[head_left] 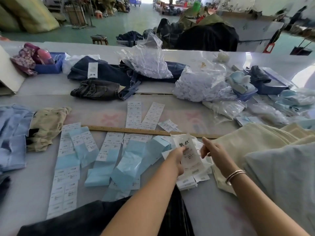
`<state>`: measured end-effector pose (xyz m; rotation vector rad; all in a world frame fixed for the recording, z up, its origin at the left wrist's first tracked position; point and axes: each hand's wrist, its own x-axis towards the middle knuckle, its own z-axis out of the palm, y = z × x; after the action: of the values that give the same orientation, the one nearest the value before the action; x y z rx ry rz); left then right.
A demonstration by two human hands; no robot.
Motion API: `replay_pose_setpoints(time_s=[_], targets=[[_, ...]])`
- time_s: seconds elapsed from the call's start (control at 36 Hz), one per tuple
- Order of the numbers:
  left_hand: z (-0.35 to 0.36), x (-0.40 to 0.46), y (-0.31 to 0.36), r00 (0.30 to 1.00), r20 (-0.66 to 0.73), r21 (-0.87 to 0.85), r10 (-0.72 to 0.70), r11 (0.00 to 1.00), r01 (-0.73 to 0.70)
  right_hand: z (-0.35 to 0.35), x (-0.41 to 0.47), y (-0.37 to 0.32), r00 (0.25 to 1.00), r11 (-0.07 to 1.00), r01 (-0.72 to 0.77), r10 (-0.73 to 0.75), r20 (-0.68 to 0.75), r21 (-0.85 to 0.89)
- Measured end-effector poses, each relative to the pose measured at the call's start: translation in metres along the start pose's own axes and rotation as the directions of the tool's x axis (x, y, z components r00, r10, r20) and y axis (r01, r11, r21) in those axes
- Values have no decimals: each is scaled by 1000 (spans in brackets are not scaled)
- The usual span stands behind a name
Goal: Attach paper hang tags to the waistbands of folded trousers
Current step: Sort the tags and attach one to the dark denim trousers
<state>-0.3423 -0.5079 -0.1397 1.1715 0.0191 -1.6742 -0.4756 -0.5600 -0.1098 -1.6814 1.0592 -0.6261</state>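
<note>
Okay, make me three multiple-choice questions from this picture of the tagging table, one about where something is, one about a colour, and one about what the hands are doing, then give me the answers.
1. Where does the wooden ruler lie?
A. Across the table beyond the hands
B. On the floor
C. On the stack of cream trousers

2. What colour is the backing of the sticker strips at the left of the hands?
A. Red
B. Light blue
C. Black

3. What is the left hand doing?
A. Lying flat and empty on the table
B. Holding a white hang tag
C. Gripping the ruler

Answers: 1 A, the ruler runs crosswise on the table past the fingertips. 2 B, the strips show pale blue beneath the white labels. 3 B, its fingers pinch the white hang tag with black characters, with the right hand beside it.
</note>
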Motion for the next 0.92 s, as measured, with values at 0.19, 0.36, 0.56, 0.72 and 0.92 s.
replay_pose_setpoints(time_s=[0.19,0.36,0.56,0.72,0.92], targets=[[-31,3,-6,998,-28,115,55,992,-52,21,26,23,1000,724,-6,11,3,-689],[-39,2,-4,995,-25,80,92,993,-90,33,39,18,999,529,-18,39,4,-848],[-46,-4,0,998,0,50,62,997,-62,30,50,16,997,763,-67,76,-14,-643],[-31,-10,8,990,134,-89,47,995,-36,22,53,1,997,953,-73,72,-15,-295],[-14,-4,9,998,27,-114,58,992,-55,7,32,-33,994,930,105,-85,-71,353]])
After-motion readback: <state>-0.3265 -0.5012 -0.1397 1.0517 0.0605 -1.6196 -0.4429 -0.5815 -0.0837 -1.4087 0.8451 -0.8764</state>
